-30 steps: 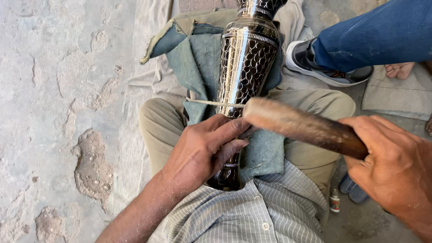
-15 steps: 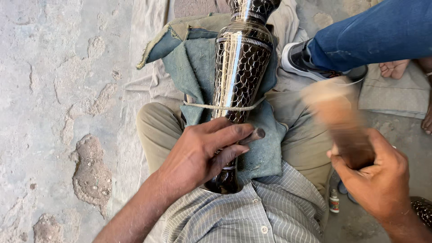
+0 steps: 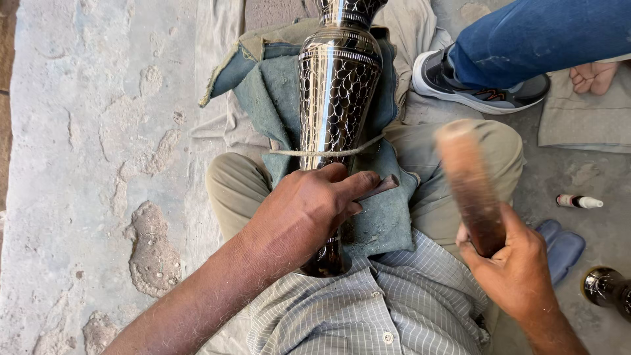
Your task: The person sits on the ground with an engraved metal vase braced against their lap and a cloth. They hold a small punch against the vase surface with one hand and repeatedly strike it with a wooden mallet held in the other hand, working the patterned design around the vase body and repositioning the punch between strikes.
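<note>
my left hand (image 3: 309, 210) pinches a thin metal tool (image 3: 381, 187) against the shiny vase (image 3: 336, 85). at three o'clock, my right hand (image 3: 516, 273) grips a wooden mallet (image 3: 468, 181).

One vase (image 3: 338, 85), one mallet (image 3: 468, 184), one chisel (image 3: 380, 187), one shoe (image 3: 480, 89), one small bottle (image 3: 578, 201).

Soft daylight, sharp; wooden mallet (image 3: 468, 184) motion-blurred.

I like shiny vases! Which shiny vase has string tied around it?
The big vase on the lap, under the left hand. The other one sits untied at the right edge.
</note>
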Available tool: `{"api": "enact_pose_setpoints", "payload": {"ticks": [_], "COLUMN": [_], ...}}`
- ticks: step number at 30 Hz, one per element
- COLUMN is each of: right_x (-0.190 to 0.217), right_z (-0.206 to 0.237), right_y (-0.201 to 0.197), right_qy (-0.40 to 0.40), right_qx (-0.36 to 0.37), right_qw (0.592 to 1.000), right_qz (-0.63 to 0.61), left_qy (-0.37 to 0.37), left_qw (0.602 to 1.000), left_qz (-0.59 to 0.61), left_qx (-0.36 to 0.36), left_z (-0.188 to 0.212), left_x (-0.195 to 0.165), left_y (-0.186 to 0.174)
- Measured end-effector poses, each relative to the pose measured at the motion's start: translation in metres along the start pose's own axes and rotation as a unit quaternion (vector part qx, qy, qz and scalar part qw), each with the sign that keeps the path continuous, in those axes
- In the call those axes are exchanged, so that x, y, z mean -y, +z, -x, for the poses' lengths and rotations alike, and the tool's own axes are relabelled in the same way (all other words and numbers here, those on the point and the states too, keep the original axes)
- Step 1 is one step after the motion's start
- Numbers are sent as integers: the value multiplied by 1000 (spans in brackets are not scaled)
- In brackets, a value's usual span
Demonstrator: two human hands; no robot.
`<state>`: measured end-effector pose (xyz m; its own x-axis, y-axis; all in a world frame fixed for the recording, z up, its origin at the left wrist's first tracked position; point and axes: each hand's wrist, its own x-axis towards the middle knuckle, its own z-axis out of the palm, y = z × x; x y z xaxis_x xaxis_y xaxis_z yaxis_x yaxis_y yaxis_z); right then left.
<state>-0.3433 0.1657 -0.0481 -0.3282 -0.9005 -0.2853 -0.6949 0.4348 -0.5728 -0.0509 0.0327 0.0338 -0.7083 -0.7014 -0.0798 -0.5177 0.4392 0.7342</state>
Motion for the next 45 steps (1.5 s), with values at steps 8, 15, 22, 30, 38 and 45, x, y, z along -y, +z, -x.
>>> {"api": "enact_pose_setpoints", "payload": {"ticks": [8, 15, 22, 30, 38, 45], "right_x": [4, 2, 9, 2, -1, 0], "right_z": [1, 0, -1, -3, -8, -1], "right_y": [-10, -13, -10, -10, -12, -2], "right_qy": [-74, -111, -97, -112, -62, -138], "right_qx": [-4, -26, 0, -10, 7, -28], "right_qw": [984, 983, 987, 994, 995, 945], "right_qz": [-160, -147, -126, 1, -78, -297], "left_qy": [6, 1, 17, 13, 19, 16], "left_qw": [1000, 999, 1000, 1000, 1000, 999], "left_qz": [-13, -27, -12, -2, -11, -27], "left_qx": [4, 22, 13, 10, 9, 1], "left_z": [-2, -1, -4, -2, -3, -3], "left_x": [0, 0, 1, 5, 5, 3], "left_y": [-2, -2, -3, -1, -3, -3]}}
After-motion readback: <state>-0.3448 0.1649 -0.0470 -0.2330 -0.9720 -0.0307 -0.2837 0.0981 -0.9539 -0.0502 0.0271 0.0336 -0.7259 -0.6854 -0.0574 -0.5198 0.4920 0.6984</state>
